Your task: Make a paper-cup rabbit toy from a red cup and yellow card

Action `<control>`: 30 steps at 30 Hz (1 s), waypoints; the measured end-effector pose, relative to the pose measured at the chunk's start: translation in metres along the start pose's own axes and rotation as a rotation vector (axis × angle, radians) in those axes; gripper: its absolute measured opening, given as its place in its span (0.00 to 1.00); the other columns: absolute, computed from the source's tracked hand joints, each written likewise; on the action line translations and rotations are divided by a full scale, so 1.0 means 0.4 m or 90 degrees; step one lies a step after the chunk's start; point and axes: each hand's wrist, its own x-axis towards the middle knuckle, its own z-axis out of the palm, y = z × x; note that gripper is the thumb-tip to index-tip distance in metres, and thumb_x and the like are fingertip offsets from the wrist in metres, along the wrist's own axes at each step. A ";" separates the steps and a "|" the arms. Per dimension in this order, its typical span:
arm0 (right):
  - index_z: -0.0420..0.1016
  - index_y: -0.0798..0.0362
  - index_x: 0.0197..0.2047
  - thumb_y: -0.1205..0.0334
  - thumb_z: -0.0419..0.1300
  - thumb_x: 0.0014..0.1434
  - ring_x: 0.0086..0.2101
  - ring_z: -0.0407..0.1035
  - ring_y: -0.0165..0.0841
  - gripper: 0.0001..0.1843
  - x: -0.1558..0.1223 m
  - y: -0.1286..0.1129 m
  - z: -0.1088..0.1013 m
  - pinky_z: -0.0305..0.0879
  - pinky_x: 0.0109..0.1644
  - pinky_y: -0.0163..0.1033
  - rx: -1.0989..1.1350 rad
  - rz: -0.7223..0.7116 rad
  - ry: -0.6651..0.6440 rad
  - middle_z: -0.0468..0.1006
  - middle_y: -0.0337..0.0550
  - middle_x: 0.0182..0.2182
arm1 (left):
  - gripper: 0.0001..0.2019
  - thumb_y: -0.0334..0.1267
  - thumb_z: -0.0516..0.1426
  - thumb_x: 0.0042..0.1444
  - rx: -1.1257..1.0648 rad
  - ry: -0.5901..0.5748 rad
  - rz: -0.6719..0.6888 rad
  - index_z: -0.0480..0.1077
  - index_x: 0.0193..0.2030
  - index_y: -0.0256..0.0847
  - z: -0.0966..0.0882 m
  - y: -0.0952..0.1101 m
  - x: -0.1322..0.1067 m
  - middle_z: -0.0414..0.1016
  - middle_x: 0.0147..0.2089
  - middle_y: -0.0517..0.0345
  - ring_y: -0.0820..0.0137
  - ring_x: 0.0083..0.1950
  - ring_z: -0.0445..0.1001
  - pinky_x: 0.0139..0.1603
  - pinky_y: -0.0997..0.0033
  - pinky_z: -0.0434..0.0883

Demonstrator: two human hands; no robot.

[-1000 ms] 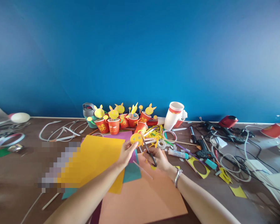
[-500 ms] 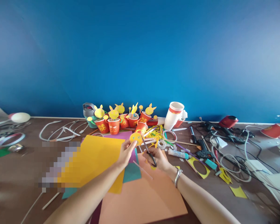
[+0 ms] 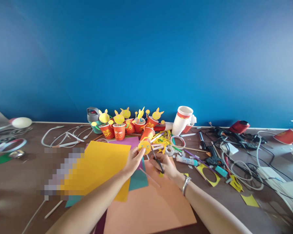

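From the head view, I see both forearms reaching in from the near edge, converging over the table. The left hand [image 3: 134,158] pinches a yellow paper disc [image 3: 144,146], thumb pressed on its face, fingers mostly hidden behind. The right hand [image 3: 167,164], a silver bracelet [image 3: 186,185] at its wrist, curls closed around the handles of black scissors [image 3: 158,161]; I can't tell how far the blades are parted. Their long axis runs slantwise, tips away toward the wall and leftward, beside the disc's right edge. The round disc, its marked face toward the person, is just before a tipped red cup [image 3: 148,132].
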 end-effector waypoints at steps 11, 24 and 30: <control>0.65 0.55 0.26 0.59 0.64 0.52 0.15 0.50 0.20 0.12 0.001 -0.007 0.002 0.46 0.17 0.28 0.025 -0.022 -0.026 0.58 0.29 0.14 | 0.18 0.51 0.60 0.50 0.036 -0.022 0.036 0.71 0.24 0.35 -0.002 0.002 0.002 0.68 0.21 0.62 0.75 0.25 0.64 0.27 0.75 0.62; 0.65 0.54 0.26 0.59 0.64 0.52 0.15 0.51 0.21 0.12 0.000 0.002 -0.004 0.51 0.19 0.29 0.001 -0.020 -0.022 0.58 0.29 0.13 | 0.15 0.48 0.61 0.52 0.001 -0.024 0.032 0.74 0.27 0.37 -0.007 -0.005 0.005 0.75 0.26 0.58 0.69 0.31 0.72 0.33 0.73 0.69; 0.66 0.55 0.26 0.60 0.63 0.52 0.15 0.50 0.20 0.11 0.000 -0.002 -0.004 0.50 0.18 0.28 -0.007 -0.016 -0.023 0.58 0.29 0.13 | 0.13 0.46 0.61 0.52 -0.020 -0.016 0.028 0.75 0.29 0.37 -0.007 -0.002 0.007 0.75 0.27 0.58 0.69 0.33 0.73 0.35 0.73 0.69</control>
